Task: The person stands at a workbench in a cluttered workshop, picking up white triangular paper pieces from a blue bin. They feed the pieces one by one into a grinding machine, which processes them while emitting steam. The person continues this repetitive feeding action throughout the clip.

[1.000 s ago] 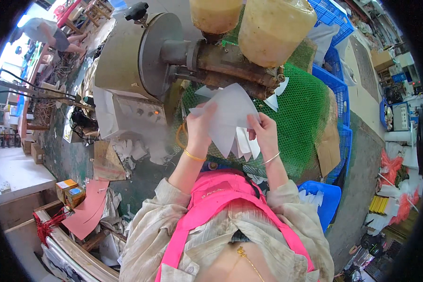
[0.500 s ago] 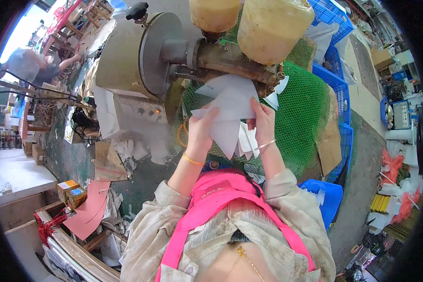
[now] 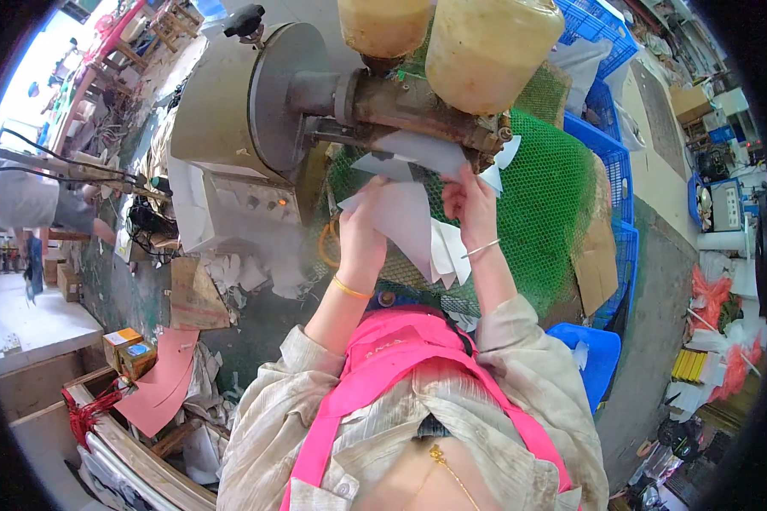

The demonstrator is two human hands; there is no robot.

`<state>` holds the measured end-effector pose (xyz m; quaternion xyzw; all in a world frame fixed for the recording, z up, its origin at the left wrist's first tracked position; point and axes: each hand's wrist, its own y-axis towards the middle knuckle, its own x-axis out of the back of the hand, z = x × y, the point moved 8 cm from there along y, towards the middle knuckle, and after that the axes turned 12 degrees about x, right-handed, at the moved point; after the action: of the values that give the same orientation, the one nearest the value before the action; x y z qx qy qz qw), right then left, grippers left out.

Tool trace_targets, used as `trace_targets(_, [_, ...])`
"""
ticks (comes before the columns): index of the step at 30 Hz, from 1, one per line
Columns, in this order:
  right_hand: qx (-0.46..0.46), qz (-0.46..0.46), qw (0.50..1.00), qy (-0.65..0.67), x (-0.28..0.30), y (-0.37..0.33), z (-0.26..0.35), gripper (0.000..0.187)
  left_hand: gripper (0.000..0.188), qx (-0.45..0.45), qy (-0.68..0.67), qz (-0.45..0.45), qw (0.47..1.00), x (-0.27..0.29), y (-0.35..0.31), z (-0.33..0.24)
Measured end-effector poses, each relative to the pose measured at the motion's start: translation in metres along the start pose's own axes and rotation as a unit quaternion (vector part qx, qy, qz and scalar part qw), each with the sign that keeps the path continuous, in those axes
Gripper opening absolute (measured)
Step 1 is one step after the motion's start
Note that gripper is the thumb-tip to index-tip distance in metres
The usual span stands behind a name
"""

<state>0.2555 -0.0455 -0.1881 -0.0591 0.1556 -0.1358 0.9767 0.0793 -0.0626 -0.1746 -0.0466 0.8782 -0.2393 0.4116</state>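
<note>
My left hand (image 3: 363, 237) is closed on a white sheet piece (image 3: 407, 215) with a pointed lower end, held low in front of the machine. My right hand (image 3: 474, 206) pinches the right end of another white sheet (image 3: 430, 152), whose upper edge lies against the underside of the machine's roller head (image 3: 418, 109). Between and below my hands, several folded white pieces (image 3: 446, 254) rest on green mesh (image 3: 547, 204). Left of the roller stands the machine's beige housing (image 3: 216, 94) with a round plate. My left fingertips are partly hidden behind the sheet.
Two cloudy yellowish containers (image 3: 490, 55) sit above the roller. Blue crates (image 3: 601, 157) line the right side of the mesh, with a blue bin (image 3: 590, 358) nearer me. Scraps and cardboard (image 3: 198, 294) lie on the floor at left. Another person (image 3: 27, 200) is at the far left.
My hands have drawn apart from one shared stack. The left has lowered with one piece, while the right holds a separate sheet up at the roller. The person at far left has moved nearer.
</note>
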Motion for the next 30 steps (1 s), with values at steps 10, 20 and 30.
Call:
trace_targets(10, [-0.022,0.103,0.986,-0.13,-0.002,-0.033,-0.004,0.024,0.029,0.007,0.115,-0.045,0.992,0.008,0.003,0.004])
trace_targets(20, [-0.027,0.065,0.998,-0.007,0.003,-0.023,0.003,0.028,0.03,0.031,0.104,-0.024,0.994,-0.009,0.016,0.011])
trace_targets(30, [0.038,0.035,0.875,-0.481,0.11,0.001,-0.069,0.043,0.028,0.064,0.182,-0.037,0.981,0.016,0.004,0.028])
